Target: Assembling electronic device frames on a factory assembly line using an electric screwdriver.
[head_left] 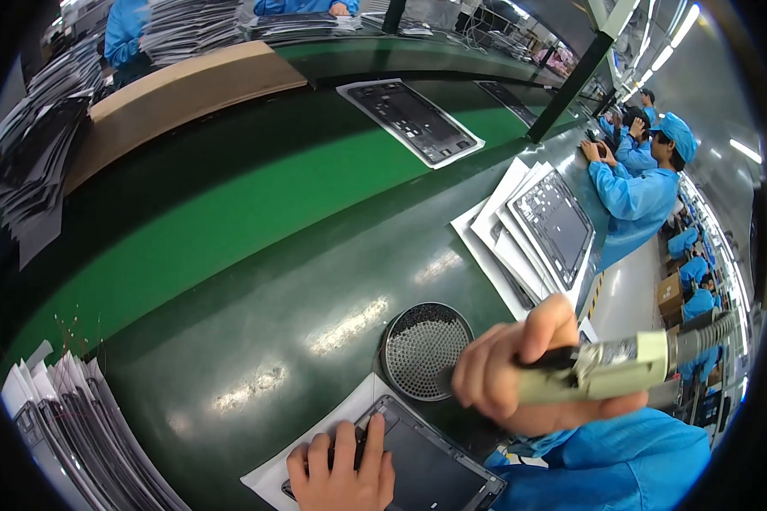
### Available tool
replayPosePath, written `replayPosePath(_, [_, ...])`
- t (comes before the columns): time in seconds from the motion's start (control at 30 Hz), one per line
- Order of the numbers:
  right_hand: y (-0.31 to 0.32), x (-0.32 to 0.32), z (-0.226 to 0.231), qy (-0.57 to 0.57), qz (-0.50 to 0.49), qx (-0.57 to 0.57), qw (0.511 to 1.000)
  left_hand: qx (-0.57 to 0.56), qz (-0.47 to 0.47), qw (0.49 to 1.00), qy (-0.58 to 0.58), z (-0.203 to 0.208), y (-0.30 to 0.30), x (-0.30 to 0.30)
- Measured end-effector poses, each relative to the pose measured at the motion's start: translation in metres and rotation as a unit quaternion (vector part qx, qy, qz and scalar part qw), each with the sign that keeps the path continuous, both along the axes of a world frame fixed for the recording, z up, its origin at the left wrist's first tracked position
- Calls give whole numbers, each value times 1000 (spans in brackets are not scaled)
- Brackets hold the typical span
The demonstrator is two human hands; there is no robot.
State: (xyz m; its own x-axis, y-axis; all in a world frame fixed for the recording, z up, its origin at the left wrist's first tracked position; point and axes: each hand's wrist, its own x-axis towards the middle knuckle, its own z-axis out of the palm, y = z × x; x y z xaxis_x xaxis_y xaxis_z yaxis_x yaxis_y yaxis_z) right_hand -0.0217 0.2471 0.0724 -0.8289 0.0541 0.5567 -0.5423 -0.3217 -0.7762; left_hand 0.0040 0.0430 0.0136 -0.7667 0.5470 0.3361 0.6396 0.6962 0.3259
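In my right hand is a pale green electric screwdriver, my fingers wrapped round its body. Its corded end points right, and the front end toward the round dish is partly hidden by my hand. My left hand lies on a dark tablet housing at the near edge, fingers spread along its upper left side. A small black piece shows beneath those fingers; its kind is unclear. White sheet material lies under the housing. Just beyond it stands a round perforated dish with tiny dark pieces gathered along its far side.
Housings and white sheets form a stack ahead on the right. Another housing rests on the green belt. Upright housings stand at the near left. A co-worker in blue sits farther along, beyond a dark post.
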Motion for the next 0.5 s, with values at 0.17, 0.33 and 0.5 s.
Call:
replayPosePath(0.17, [40, -16, -24, 0, -34, 3, 999, -34, -3, 999, -42, -1, 1, 7])
replayPosePath(0.33, [32, -13, -40, 2, -21, -58, 998, -16, -9, 999, -30, 1, 0, 6])
replayPosePath(0.5, [26, -15, -46, 12, -44, -20, 999, 22, 0, 1000, -3, -3, 1, 4])
